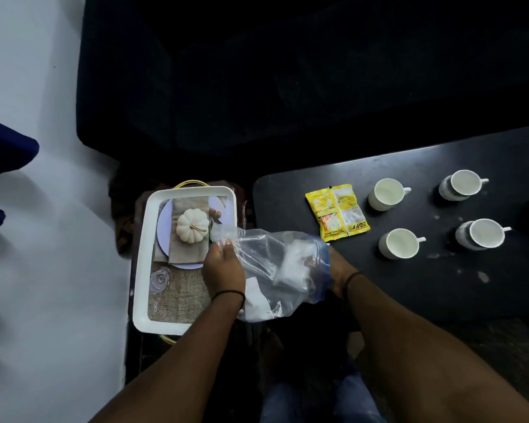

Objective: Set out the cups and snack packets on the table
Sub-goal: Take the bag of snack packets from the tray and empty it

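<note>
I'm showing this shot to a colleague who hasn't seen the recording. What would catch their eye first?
Probably the clear plastic bag at centre, held by both hands: the left hand grips its near end, while the right hand is mostly hidden behind it. Next, the yellow snack packets and four white cups stand out on the black table at right. At left, a white tray shows a pale pumpkin.

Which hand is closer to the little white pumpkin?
The left hand. It holds the clear plastic bag right beside the white pumpkin on the tray. The right hand is farther off, behind the bag's blue-edged mouth by the black table.
</note>
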